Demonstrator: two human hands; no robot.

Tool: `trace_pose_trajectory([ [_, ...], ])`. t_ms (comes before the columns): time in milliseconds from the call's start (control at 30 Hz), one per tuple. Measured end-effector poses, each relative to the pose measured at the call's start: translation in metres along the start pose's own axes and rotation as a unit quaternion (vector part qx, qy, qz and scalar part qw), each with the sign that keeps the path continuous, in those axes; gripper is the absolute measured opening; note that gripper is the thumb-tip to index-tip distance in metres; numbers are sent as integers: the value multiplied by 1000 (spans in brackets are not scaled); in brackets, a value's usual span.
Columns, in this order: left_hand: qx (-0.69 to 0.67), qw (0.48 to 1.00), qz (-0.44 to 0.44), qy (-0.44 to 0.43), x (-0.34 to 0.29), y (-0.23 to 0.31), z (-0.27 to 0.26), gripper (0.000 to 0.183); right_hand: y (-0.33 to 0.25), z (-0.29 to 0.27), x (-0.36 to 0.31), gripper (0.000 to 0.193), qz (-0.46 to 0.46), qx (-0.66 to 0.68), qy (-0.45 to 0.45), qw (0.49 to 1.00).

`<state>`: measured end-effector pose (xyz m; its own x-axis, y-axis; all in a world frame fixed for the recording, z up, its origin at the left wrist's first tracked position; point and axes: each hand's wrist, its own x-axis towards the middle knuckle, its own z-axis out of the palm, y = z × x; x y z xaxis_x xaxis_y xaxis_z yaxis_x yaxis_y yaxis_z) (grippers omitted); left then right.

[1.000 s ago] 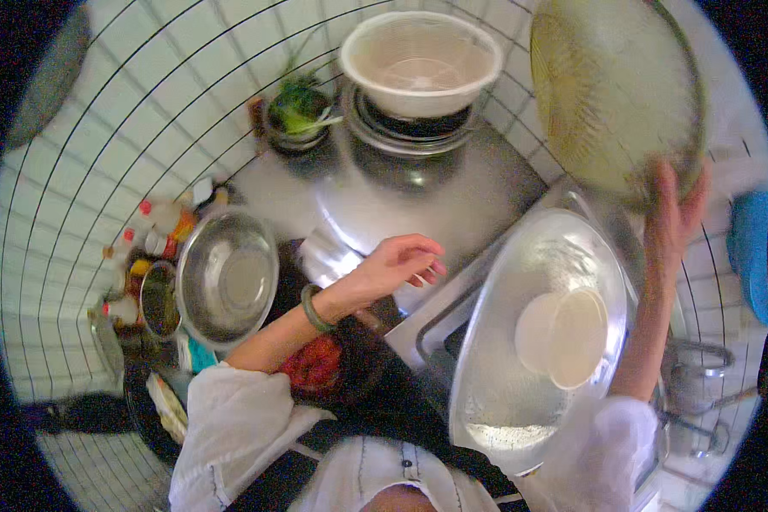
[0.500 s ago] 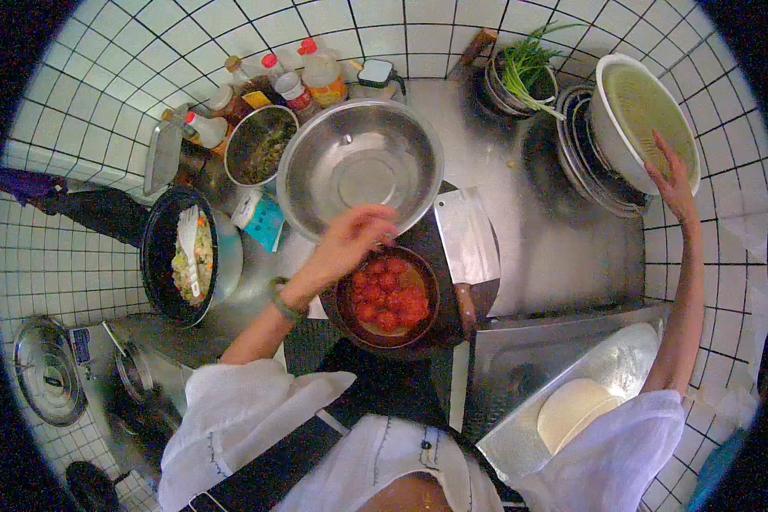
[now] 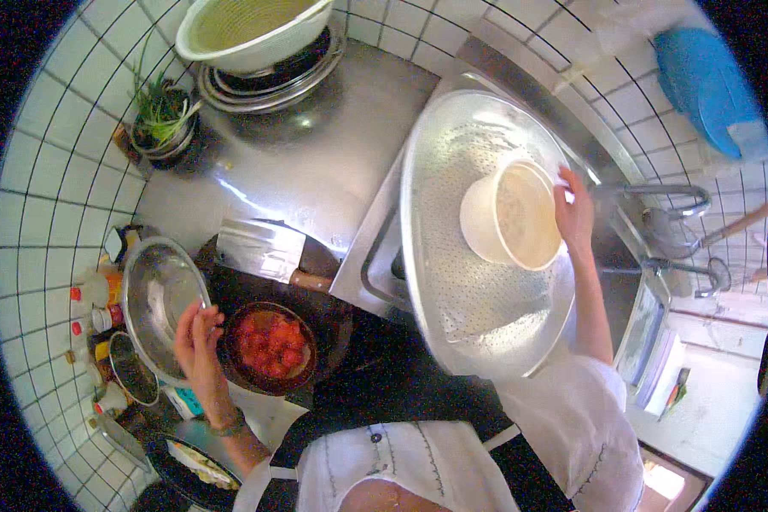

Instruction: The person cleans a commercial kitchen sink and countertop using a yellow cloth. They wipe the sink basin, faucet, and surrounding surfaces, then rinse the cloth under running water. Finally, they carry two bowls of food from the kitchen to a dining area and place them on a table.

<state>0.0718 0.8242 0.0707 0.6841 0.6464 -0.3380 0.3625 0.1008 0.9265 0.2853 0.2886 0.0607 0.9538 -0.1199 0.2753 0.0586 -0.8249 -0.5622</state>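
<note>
Either grip is unclear here: right hand outstretched at one cream tub, left hand half-curled beside one steel bowl.

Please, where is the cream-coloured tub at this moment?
In the head view, the cream-coloured tub is right of centre, inside the perforated metal basin, beside the right hand.

No readable words, numbers or signs. Labels on the red-capped bottles at the left and any print on the teal packet are too small and blurred to read.
</note>
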Motion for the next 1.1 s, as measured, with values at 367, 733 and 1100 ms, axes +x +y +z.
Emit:
trace_pose_trajectory([
  [367,89,920,116,-363,-43,45,166,25,95,-59,-135,31,204,185,-14,961],
  [733,110,908,134,-381,-131,-31,211,56,78,-164,-284,62,114,-103,-256,954],
  [1100,21,953,-2,-301,-103,-67,227,47,201,-185,-255,56,96,4,-67,993],
])
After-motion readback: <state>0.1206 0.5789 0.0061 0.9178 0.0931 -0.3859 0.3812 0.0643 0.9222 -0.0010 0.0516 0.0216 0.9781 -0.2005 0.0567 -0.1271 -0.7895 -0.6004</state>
